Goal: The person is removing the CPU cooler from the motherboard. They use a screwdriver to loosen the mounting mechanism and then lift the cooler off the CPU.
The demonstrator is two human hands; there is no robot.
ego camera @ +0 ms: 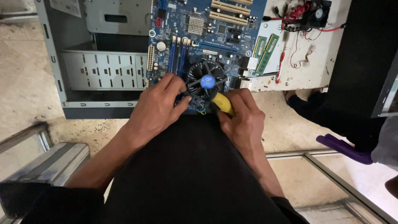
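Yellow-handled screwdriver (224, 103), clamped in the right hand (242, 120), meets the cooler fan (206, 74) seated on the blue motherboard (199, 29) inside the case (78, 66), while left hand (159, 108) fingers pinch the fan's edge; fastening appears unfinished.
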